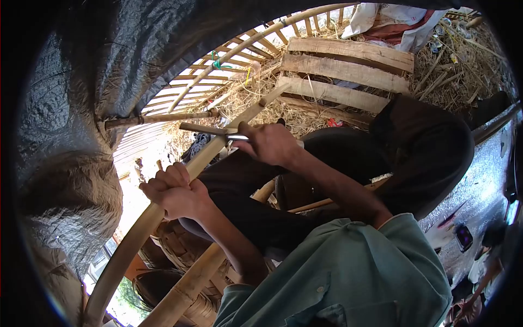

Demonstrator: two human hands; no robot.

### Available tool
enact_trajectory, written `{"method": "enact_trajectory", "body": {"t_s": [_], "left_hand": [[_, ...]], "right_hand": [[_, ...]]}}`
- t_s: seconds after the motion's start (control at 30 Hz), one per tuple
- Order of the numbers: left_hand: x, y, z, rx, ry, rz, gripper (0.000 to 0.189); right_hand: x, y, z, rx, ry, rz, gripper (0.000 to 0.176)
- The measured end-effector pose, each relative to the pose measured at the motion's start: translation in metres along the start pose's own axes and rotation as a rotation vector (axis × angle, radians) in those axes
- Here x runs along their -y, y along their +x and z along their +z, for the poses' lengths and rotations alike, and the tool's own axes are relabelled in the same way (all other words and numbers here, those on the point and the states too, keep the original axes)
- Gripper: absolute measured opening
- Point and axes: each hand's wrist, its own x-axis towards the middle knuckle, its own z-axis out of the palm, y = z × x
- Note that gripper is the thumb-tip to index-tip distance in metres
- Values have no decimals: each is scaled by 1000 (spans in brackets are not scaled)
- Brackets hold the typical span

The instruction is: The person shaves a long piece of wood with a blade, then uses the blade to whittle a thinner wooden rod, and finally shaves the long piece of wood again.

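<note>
A long, pale bamboo strip [128, 248] runs diagonally from the lower left up toward the wooden slats. My left hand [177, 192] is closed around its middle. Farther up the strip, my right hand [271, 144] is closed on a knife, whose shiny blade [237, 137] shows beside the fingers and lies against the strip. A narrow piece of split bamboo [202, 128] sticks out to the left at the blade, crossing the strip. My right fingers hide most of the knife's handle.
A wooden slatted panel [348, 73] lies on straw [452, 82] at the top. Dark plastic sheeting [65, 136] hangs at the left. A thick bamboo pole [182, 291] and woven baskets [177, 248] are below my left hand. A phone-like object [463, 238] lies at the right.
</note>
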Motion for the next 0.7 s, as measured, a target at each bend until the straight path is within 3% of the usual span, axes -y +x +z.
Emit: {"method": "enact_trajectory", "body": {"t_s": [0.03,0.07,0.1,0.13,0.17,0.2,0.3,0.33,0.4,0.5,0.6,0.67,0.7], "left_hand": [[1,-3,2,7,32,7,49],[0,-6,3,17,82,18,49],[-4,-6,3,37,128,40,48],[-5,-4,-10,117,109,78,45],[-2,3,-8,112,69,81,45],[-2,4,-15,72,57,64,44],[5,26,-29,197,227,162,44],[3,22,-23,215,254,171,44],[-3,6,-9,139,16,53,44],[-4,3,-6,54,98,49,45],[-2,9,-7,47,80,32,44],[0,9,-9,1,88,51,42],[0,6,-8,-48,124,79,41]], "right_hand": [[-33,-5,12,-50,26,-28,36],[-93,-15,41,-32,51,187,35],[-153,-31,61,-25,-84,256,35],[-175,-36,66,19,-220,156,36],[-152,-26,54,93,-99,317,36],[-141,-20,43,87,-88,336,36],[-96,-24,35,121,47,499,39],[-91,-22,40,102,74,432,40],[-49,-13,26,99,41,352,37],[-1,3,6,70,32,102,38],[-2,16,-2,13,-32,-36,38],[-65,3,25,-133,56,-33,36],[-120,-8,54,34,9,389,35]]}}
